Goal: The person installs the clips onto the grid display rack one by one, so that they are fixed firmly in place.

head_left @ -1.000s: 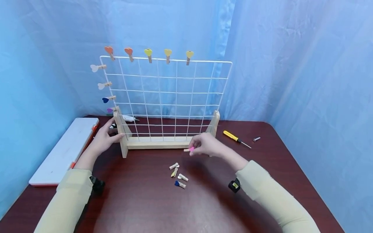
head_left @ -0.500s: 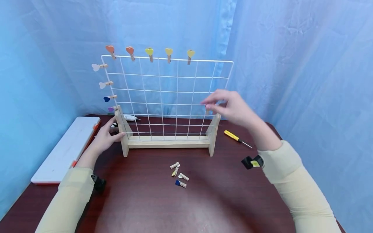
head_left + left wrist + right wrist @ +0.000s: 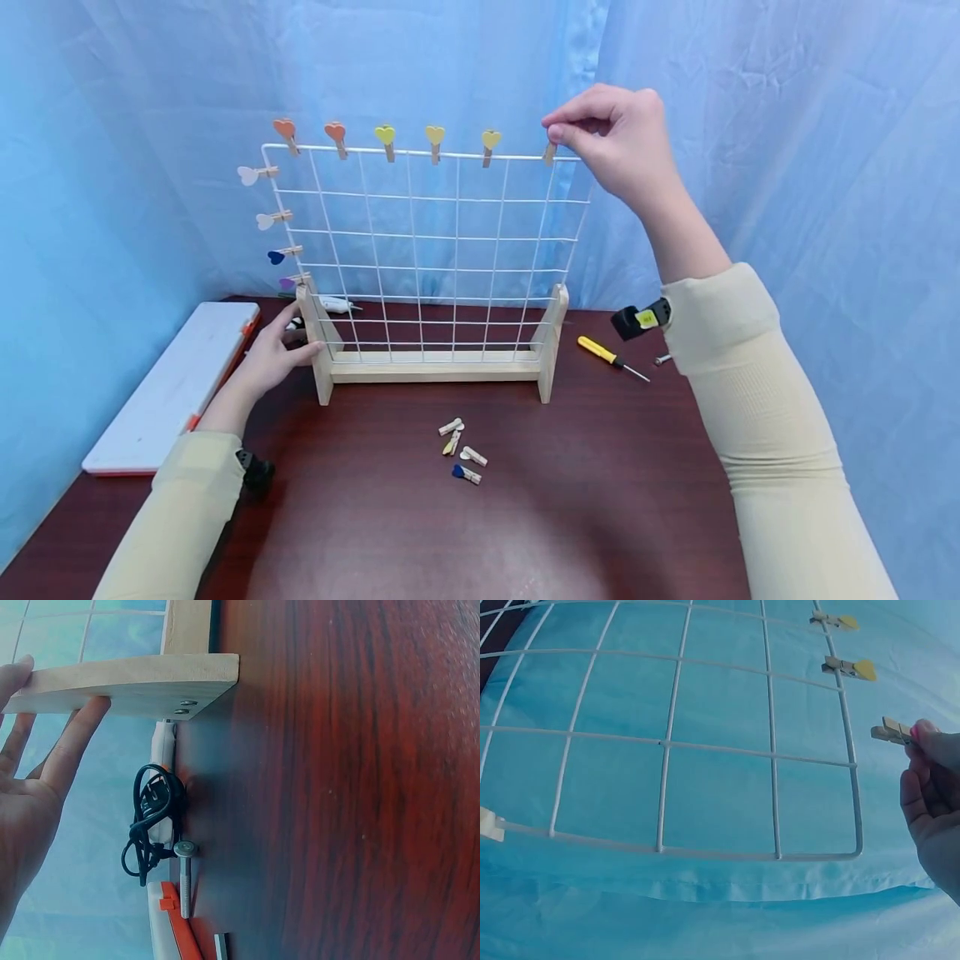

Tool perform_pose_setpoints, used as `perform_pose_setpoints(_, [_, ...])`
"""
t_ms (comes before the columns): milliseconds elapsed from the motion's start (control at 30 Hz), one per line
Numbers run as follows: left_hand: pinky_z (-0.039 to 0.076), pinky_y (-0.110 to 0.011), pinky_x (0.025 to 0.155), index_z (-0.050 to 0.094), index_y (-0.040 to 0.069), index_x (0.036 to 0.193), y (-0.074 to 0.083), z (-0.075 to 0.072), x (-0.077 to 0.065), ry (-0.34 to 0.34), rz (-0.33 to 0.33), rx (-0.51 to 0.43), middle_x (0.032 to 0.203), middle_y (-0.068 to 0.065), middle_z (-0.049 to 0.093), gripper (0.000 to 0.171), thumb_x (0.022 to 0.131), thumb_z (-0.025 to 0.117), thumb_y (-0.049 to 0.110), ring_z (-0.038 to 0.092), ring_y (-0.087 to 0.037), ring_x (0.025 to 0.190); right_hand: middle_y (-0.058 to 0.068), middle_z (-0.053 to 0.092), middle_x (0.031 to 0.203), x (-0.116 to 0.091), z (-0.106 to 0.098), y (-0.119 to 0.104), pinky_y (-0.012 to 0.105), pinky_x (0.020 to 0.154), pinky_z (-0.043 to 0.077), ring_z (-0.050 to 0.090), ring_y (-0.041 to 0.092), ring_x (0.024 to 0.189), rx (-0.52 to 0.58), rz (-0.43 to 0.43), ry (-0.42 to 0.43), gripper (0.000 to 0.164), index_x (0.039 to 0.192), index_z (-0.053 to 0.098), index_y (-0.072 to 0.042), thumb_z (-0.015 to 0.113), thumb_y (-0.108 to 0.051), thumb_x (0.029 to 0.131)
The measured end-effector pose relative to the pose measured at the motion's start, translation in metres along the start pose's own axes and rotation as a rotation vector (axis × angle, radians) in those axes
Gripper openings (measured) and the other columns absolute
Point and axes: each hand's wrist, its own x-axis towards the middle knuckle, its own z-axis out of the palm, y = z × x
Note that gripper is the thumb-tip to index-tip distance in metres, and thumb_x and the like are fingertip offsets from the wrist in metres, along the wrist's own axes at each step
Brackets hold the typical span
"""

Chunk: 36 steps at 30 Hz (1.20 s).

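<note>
My right hand [image 3: 626,146] pinches a small wooden clothespin [image 3: 550,153] by its heart end, at the top wire's right part in the head view. In the right wrist view the clothespin [image 3: 891,730] has a pink bit under the thumb, and its jaws stand a little apart from the wire. A white wire grid [image 3: 455,200] stands in a wooden stand [image 3: 435,372]. Several orange and yellow heart clothespins [image 3: 385,137] sit along its top; white, blue and purple ones [image 3: 264,222] run down its left side. My left hand [image 3: 266,354] holds the stand's left upright [image 3: 135,679] between thumb and fingers.
Several loose clothespins [image 3: 467,474] lie on the dark table [image 3: 390,533] in front of the stand. A yellow screwdriver [image 3: 597,349] and a bolt [image 3: 662,360] lie at right. A white case [image 3: 168,375] lies at left, with a corded white tool [image 3: 335,305] behind the upright.
My right hand has risen from the table in front of the stand to the grid's top right, carrying the pink heart clothespin. The left hand has stayed on the upright.
</note>
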Motion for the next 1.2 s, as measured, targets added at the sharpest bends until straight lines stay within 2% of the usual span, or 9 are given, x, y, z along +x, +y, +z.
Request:
perform_pose_setpoints(167, [0.043, -0.051, 0.084, 0.008, 0.028, 0.144, -0.002, 0.000, 0.000, -0.001, 0.001, 0.007, 0.142, -0.017, 0.026, 0.080, 0.083, 0.061, 0.033, 0.039, -0.041, 0.119, 0.010, 0.067, 0.088, 0.009, 0.005, -0.004, 0.015, 0.067, 0.045, 0.058, 0.003, 0.072, -0.043, 0.034, -0.020, 0.017, 0.089, 0.072, -0.003, 0.064, -0.017, 0.081])
perform_pose_setpoints(400, [0.042, -0.053, 0.085, 0.008, 0.029, 0.144, -0.001, -0.001, -0.001, 0.000, 0.001, 0.001, 0.141, -0.017, 0.027, 0.081, 0.083, 0.061, 0.034, 0.039, -0.041, 0.120, 0.004, 0.067, 0.089, 0.014, 0.012, 0.009, 0.014, 0.067, 0.044, 0.056, 0.000, 0.073, -0.085, 0.048, -0.056, 0.017, 0.090, 0.073, -0.009, 0.064, -0.022, 0.081])
perform_pose_setpoints(633, [0.042, -0.053, 0.084, 0.008, 0.027, 0.144, 0.000, -0.002, 0.000, 0.004, 0.011, 0.010, 0.140, -0.020, 0.027, 0.080, 0.084, 0.061, 0.030, 0.040, -0.042, 0.118, 0.007, 0.066, 0.088, 0.009, 0.014, 0.000, 0.014, 0.066, 0.045, 0.058, 0.005, 0.070, -0.032, 0.072, -0.086, 0.017, 0.090, 0.071, -0.004, 0.064, -0.017, 0.082])
perform_pose_setpoints(767, [0.042, -0.053, 0.085, 0.008, 0.027, 0.144, -0.001, -0.001, 0.000, 0.008, 0.007, 0.013, 0.142, -0.018, 0.025, 0.080, 0.084, 0.061, 0.031, 0.039, -0.042, 0.119, 0.003, 0.065, 0.091, 0.010, 0.013, 0.008, 0.016, 0.072, 0.048, 0.061, 0.005, 0.074, -0.015, 0.116, -0.101, 0.021, 0.096, 0.070, -0.008, 0.064, -0.022, 0.081])
perform_pose_setpoints(900, [0.042, -0.053, 0.085, 0.008, 0.026, 0.144, -0.002, -0.001, 0.001, 0.005, 0.008, 0.009, 0.142, -0.018, 0.025, 0.081, 0.083, 0.061, 0.033, 0.039, -0.042, 0.119, 0.000, 0.064, 0.094, 0.008, 0.008, 0.015, 0.018, 0.078, 0.048, 0.059, 0.004, 0.081, -0.028, 0.091, -0.066, 0.027, 0.102, 0.068, -0.012, 0.066, -0.027, 0.079])
perform_pose_setpoints(1033, [0.041, -0.053, 0.086, 0.008, 0.027, 0.144, -0.002, 0.000, 0.000, 0.004, 0.003, 0.009, 0.142, -0.018, 0.026, 0.081, 0.083, 0.061, 0.034, 0.039, -0.041, 0.120, 0.005, 0.063, 0.096, -0.006, 0.001, -0.011, 0.020, 0.080, 0.047, 0.056, 0.008, 0.086, -0.031, 0.051, -0.023, 0.030, 0.104, 0.066, -0.007, 0.067, -0.024, 0.079])
perform_pose_setpoints(1133, [0.041, -0.053, 0.086, 0.008, 0.030, 0.143, -0.002, 0.000, 0.000, 0.002, -0.006, 0.000, 0.141, -0.017, 0.027, 0.080, 0.083, 0.061, 0.034, 0.038, -0.040, 0.120, 0.010, 0.064, 0.096, -0.022, 0.002, -0.031, 0.020, 0.078, 0.048, 0.057, 0.011, 0.086, 0.022, 0.026, -0.013, 0.029, 0.102, 0.065, -0.001, 0.068, -0.016, 0.078])
perform_pose_setpoints(1200, [0.041, -0.054, 0.086, 0.008, 0.031, 0.143, -0.001, 0.000, 0.001, 0.000, -0.003, -0.002, 0.141, -0.017, 0.027, 0.080, 0.083, 0.061, 0.034, 0.038, -0.041, 0.120, 0.012, 0.065, 0.095, -0.034, 0.007, -0.035, 0.021, 0.075, 0.050, 0.058, 0.014, 0.084, 0.061, -0.006, -0.022, 0.027, 0.100, 0.065, 0.002, 0.069, -0.011, 0.076])
